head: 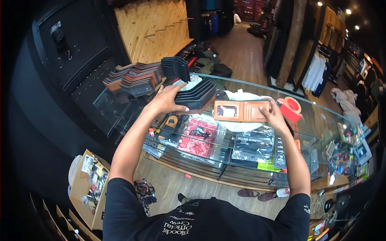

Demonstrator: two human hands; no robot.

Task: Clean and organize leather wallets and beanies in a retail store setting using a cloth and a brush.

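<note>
My right hand (273,116) grips the right end of a tan leather bifold wallet (235,111), which lies spread wide above the glass counter with its card slots and clear window showing. White cloth (238,126) shows beneath and behind it. My left hand (169,99) rests with its fingers apart on the left side of a row of dark wallets (196,98), nested in a V shape. Whether it grips them, I cannot tell. More brown and grey wallets (138,76) stand in rows to the left, beside a black set (175,66).
The glass display counter (304,120) holds packaged red bandanas (197,137) and neck gaiters (251,144) inside. Red tape rolls (290,107) lie right of the wallet. A cardboard box (87,186) of small items stands low at the left. Shoes (248,193) are on the floor.
</note>
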